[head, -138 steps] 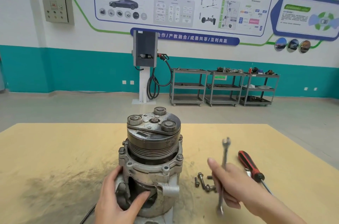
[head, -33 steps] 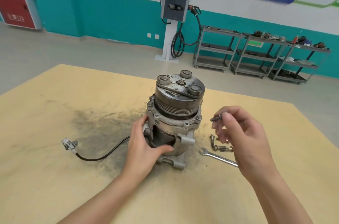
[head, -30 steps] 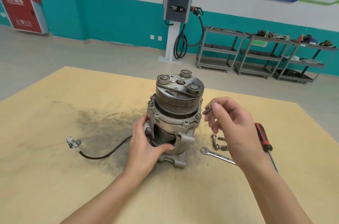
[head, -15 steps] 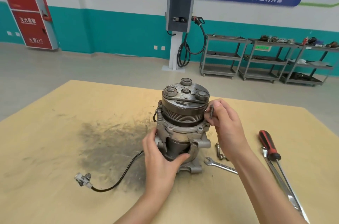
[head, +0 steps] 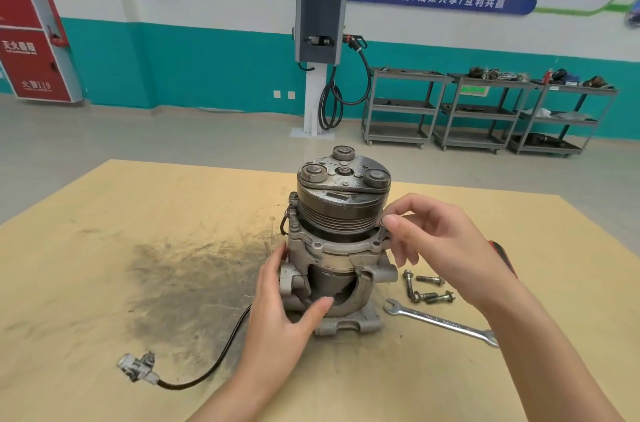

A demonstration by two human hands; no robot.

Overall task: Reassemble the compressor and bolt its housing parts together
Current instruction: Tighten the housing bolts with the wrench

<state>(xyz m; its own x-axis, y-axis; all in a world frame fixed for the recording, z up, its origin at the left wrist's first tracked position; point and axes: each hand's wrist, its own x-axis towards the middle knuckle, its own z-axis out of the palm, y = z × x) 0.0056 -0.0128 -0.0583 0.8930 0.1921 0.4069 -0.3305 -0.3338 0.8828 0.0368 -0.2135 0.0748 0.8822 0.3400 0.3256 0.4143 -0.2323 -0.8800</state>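
Note:
The compressor point(head: 341, 214) stands upright on the yellow table point(head: 104, 283), its grimy pulley on top and grey housing below. My left hand point(head: 280, 311) grips the lower housing, thumb in the front opening. My right hand point(head: 440, 245) pinches a bolt point(head: 383, 223) between thumb and forefinger at the right ear of the housing flange; the bolt is mostly hidden by the fingertips. Several loose bolts point(head: 427, 288) lie to the right of the compressor. A combination wrench point(head: 441, 321) lies in front of them.
A black cable with a grey plug point(head: 138, 368) trails left from the compressor across a dark greasy stain point(head: 173, 283). A red screwdriver handle point(head: 498, 250) shows behind my right wrist. Grey trolleys point(head: 485, 110) and a charging post point(head: 320, 51) stand far behind.
My right hand put the wrench on the table, picked up a bolt and brought it left and down to the right flange ear. My left hand stayed on the housing.

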